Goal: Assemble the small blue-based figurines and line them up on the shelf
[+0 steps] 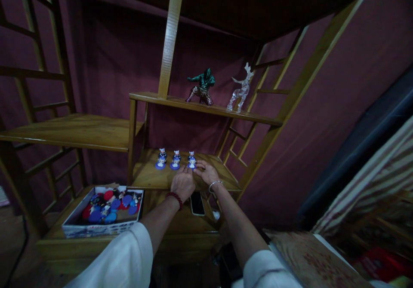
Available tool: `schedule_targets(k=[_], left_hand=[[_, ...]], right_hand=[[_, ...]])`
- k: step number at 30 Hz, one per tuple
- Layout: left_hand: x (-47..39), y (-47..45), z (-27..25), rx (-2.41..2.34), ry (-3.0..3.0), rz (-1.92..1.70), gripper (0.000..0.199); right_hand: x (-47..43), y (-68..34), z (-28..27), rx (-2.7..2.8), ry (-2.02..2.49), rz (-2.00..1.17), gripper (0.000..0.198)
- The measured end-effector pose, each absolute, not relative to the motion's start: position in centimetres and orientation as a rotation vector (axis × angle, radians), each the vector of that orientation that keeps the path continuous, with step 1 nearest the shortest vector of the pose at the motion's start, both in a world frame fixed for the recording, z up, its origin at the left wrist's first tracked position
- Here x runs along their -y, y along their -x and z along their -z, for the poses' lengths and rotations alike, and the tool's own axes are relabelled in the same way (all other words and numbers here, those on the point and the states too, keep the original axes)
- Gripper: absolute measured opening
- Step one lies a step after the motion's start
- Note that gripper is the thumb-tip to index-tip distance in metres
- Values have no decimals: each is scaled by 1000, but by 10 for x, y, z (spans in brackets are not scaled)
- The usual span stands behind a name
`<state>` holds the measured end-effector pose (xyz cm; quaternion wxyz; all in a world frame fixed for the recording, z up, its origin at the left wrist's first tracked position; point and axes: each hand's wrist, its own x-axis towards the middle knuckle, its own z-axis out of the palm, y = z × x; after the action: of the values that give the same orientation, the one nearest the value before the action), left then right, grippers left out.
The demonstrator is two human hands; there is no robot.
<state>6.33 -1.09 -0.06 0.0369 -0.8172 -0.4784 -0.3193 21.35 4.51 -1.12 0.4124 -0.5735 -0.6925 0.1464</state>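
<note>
A small figurine (192,162) on a purple round base stands at the right end of the front row on the low shelf. My right hand (208,174) reaches it from the right, thumb and fingers closed at its side. From the front left, my left hand (183,184) has its bent fingers together at the same base; its fingertips are partly hidden. Left of it stand a middle figurine (175,163) and a left figurine (160,163), with the same purple bases. Behind each is a darker figurine (162,153), upright and partly covered by the front one.
An open box (102,228) of jumbled red, blue and purple figurines sits lower left. Below my hands lies a phone (197,203). On the upper shelf (222,111) stand a green crouching statue (204,85) and a clear deer ornament (240,91). Wooden posts (132,142) frame the shelf.
</note>
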Motion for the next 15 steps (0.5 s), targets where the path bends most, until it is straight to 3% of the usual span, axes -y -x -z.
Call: schedule_targets(k=[15], left_hand=[[10, -63, 1, 1427, 2545, 933, 35]], right_hand=[[-36, -210, 5, 1792, 1514, -298, 32]])
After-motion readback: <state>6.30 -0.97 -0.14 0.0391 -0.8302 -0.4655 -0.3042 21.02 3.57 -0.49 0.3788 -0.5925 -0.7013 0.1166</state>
